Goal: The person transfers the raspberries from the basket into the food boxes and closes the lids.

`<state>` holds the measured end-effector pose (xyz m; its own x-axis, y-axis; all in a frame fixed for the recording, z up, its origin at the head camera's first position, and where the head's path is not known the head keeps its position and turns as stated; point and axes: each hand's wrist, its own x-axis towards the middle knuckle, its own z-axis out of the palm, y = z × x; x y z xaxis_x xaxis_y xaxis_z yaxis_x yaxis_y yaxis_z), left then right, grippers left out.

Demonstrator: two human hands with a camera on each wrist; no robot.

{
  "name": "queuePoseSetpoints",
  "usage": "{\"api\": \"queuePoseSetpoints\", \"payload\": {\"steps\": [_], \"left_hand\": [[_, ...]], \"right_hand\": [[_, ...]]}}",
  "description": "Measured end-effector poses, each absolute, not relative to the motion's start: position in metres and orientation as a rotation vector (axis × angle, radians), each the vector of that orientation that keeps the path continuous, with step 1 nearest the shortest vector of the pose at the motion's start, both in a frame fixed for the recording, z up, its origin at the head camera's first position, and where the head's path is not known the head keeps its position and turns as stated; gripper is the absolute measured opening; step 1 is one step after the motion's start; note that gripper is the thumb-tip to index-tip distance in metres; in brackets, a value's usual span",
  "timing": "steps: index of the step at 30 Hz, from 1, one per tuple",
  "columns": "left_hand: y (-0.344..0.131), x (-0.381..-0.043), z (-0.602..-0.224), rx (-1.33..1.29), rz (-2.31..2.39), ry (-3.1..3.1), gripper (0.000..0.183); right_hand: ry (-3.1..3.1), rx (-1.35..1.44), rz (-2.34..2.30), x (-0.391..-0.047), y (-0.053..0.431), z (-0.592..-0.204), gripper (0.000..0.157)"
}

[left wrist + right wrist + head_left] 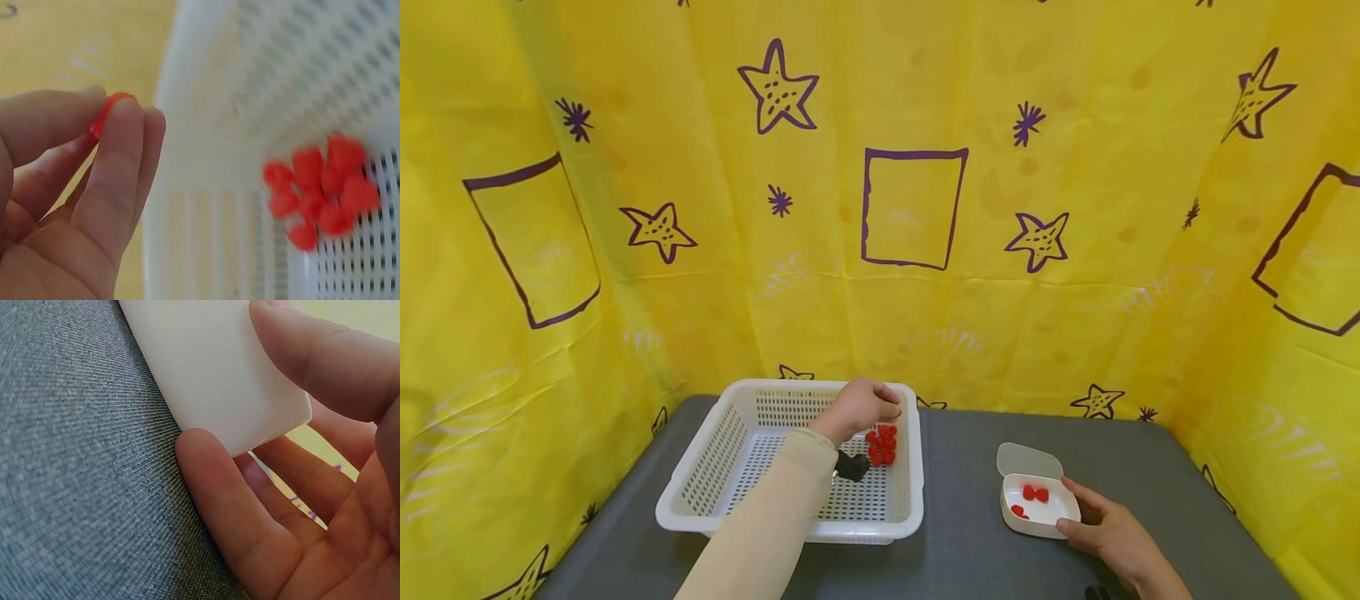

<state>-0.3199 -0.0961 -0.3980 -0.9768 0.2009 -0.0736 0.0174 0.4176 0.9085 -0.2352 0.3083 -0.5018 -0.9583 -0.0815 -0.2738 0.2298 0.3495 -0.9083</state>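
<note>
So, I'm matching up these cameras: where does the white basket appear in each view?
Head: white basket low, mostly left of centre.
Left wrist: white basket across the middle and right.
Right wrist: not in the picture.
Shared landmark: yellow curtain, visible in all three.

blurred red pieces (333,181), cropped white box (212,375)

A curtained booth, wider room unclear: yellow star-printed hanging fabric (850,321) across the upper frame surrounds 3 sides of a grey cloth-covered counter (962,517), lower centre.
</note>
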Motion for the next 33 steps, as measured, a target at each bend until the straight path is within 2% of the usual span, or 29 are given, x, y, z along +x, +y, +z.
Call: {"api": "queuePoseSetpoints", "payload": {"steps": [20, 33], "left_hand": [[0.007, -0.284, -0.385, 0.216, 2.017, 2.424, 0.012], [0.087, -0.252, -0.427, 0.004, 2.319, 2.163, 0.011]], "right_hand": [[2.314, 0.125, -1.687, -0.234, 0.309, -0.503, 0.085], [2.322, 0.096, -1.695, -0.233, 0.31, -0.503, 0.084]]}}
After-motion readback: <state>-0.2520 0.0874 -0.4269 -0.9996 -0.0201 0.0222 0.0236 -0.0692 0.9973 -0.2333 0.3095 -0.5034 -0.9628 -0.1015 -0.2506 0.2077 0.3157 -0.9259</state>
